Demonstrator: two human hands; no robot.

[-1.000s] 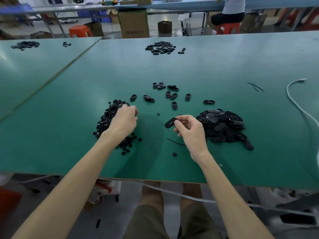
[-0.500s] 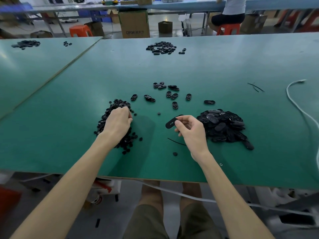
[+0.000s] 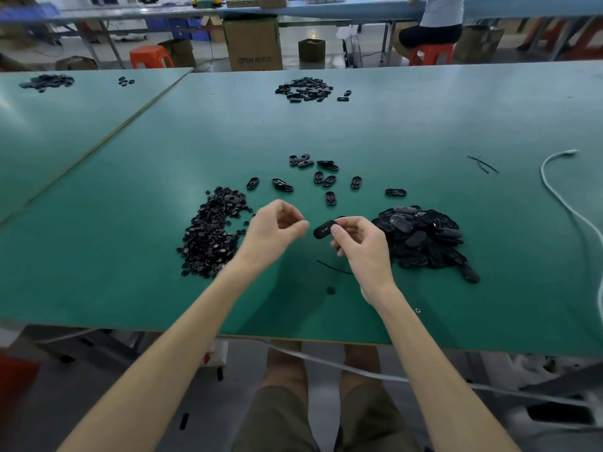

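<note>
One small gap: your right hand (image 3: 362,244) pinches the shell (image 3: 324,230), long axis aimed left at your left hand (image 3: 275,228), curled, can't tell on what

One wide-angle head cam, facing fwd & down, close over green table (image 3: 424,132).

I see a green table (image 3: 391,132) across my view, with a second table (image 3: 65,125) butted against its left edge. Near me lie a heap of small round black parts (image 3: 212,233) on the left and a heap of black oval shells (image 3: 424,236) on the right, well apart. Loose oval pieces (image 3: 326,181) are scattered behind them. A far pile (image 3: 305,89) sits farther back, and a white cable (image 3: 561,197) lies at the right.
</note>
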